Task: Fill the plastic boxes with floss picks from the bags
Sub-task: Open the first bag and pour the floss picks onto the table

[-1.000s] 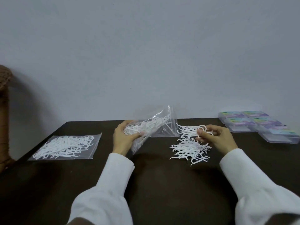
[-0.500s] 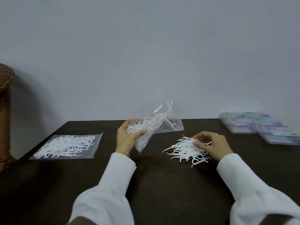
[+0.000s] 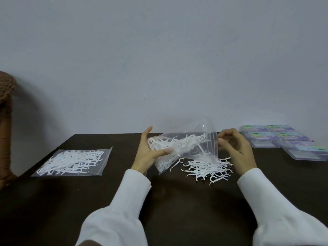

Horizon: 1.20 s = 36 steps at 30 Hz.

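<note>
A clear zip bag [image 3: 186,144] of floss picks is raised at the counter's [image 3: 159,201] centre. The left grip [image 3: 150,153] clutches its bottom; the right grip [image 3: 234,148] pinches its mouth, above loose picks [image 3: 207,167]. Lidded plastic boxes [image 3: 284,139] sit at 2 o'clock, a flat full bag [image 3: 72,162] at 9.

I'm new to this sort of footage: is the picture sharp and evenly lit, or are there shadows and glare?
Head view: soft and slightly blurry throughout; the held bag shows pale glare on its clear plastic, so its edges fade into the wall; a broad shadow falls on the wall behind the wicker object at left; the dark table swallows detail near the sleeves.
</note>
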### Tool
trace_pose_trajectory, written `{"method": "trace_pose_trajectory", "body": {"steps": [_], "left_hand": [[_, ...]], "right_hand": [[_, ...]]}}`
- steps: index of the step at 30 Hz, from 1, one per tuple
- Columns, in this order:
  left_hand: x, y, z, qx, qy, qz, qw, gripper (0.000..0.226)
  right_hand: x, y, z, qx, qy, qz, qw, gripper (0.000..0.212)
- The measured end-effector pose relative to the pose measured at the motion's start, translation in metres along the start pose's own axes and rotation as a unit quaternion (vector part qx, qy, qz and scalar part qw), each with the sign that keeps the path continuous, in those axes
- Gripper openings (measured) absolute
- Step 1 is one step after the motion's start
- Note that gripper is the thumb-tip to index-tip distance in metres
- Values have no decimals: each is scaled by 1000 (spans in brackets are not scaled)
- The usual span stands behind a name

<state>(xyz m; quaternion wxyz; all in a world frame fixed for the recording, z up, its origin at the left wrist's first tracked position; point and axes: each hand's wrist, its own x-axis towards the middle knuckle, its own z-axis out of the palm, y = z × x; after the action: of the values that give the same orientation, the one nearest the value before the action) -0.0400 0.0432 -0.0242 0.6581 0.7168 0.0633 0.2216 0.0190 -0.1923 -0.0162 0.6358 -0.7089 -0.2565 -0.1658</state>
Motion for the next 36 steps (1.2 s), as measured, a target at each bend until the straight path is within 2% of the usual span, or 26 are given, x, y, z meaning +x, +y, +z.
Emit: {"method": "trace_pose_trajectory", "body": {"steps": [5, 8, 10, 14, 19, 24, 27, 33, 36], "left_hand": [[-2, -1, 4, -16, 8, -21, 1000, 98], [-3, -1, 8, -64, -22, -42, 997, 77], [-4, 1, 10, -116, -43, -56, 991, 62], [-6, 3, 13, -165, -100, -90, 977, 66], [-7, 2, 13, -150, -127, -98, 976, 61], [-7, 3, 13, -150, -134, -96, 975, 68], [-6, 4, 12, -162, -127, -101, 973, 68], [-4, 1, 10, -142, -117, -110, 977, 71], [-3, -1, 9, -143, -112, -119, 976, 73]], "right_hand": [[-4, -7, 2, -88, -25, -67, 994, 34], [-5, -3, 9, -161, -80, -99, 979, 22], [-6, -1, 12, -201, -102, -110, 968, 33], [-6, -3, 11, -265, -135, -139, 945, 44], [-2, 4, 8, -375, -201, -90, 900, 45], [-4, 2, 9, -299, -222, -37, 927, 39], [-6, -1, 10, -229, -232, 27, 945, 42], [-6, 1, 11, -54, -177, 108, 977, 42], [-4, 4, 9, -21, -166, 121, 978, 34]]}}
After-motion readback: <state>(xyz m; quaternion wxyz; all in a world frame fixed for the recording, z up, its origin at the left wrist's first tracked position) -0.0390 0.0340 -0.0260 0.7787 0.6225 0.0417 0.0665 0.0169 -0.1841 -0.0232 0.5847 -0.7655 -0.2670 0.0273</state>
